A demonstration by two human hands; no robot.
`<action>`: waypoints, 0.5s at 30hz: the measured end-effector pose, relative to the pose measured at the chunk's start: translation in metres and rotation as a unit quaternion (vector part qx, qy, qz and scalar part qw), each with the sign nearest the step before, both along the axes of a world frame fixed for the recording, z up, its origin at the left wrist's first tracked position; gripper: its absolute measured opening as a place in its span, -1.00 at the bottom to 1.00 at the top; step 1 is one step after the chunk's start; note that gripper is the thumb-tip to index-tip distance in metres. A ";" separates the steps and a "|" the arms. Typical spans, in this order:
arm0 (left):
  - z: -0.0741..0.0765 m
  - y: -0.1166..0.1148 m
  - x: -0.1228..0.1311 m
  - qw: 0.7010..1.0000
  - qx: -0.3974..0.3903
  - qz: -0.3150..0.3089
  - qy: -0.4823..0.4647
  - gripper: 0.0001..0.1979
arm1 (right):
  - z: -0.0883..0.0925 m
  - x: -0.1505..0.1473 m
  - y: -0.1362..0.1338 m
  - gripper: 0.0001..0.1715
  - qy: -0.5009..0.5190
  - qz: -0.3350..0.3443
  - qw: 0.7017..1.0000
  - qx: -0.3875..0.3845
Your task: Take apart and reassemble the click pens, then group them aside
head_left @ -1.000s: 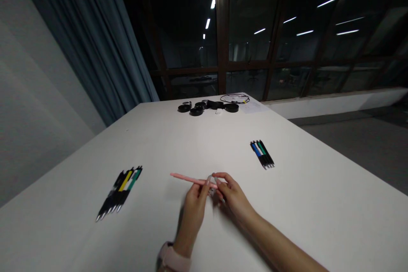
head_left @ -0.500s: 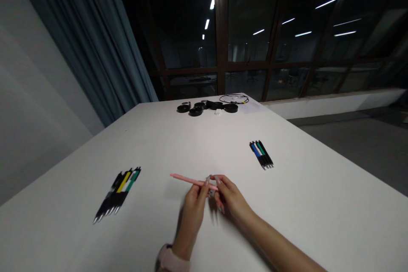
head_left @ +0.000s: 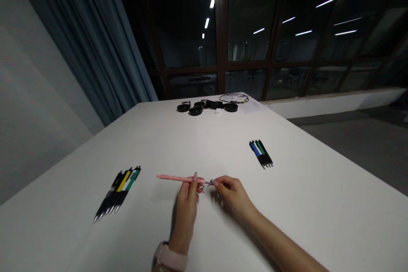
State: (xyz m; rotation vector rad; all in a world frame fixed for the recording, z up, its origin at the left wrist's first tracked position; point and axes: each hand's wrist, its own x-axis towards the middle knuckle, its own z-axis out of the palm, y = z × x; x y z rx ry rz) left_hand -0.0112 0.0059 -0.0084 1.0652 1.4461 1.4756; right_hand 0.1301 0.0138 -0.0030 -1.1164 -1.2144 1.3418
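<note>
A pink pen (head_left: 174,177) is held level above the white table (head_left: 204,144), its long end pointing left. My left hand (head_left: 186,202) is closed around the pen's right part. My right hand (head_left: 231,195) pinches a small dark piece at the pen's right end (head_left: 208,182); I cannot make out what that piece is. The two hands are a little apart, with a short thin part showing between them. A pink watch strap sits on my left wrist (head_left: 170,257).
A row of several pens (head_left: 117,191) lies on the table to the left, and a smaller group of pens (head_left: 261,154) to the right. Black round items and a cable (head_left: 210,105) lie at the far edge by the dark window.
The pink pen and my left hand have shifted left. My right hand has drawn slightly away to the right, opening a small gap at the pen's end.
</note>
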 end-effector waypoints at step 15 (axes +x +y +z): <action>0.015 0.014 -0.040 0.997 -0.008 0.078 -0.007 -0.37 | -0.001 0.039 0.017 -0.68 -0.246 -0.082 0.964 0.055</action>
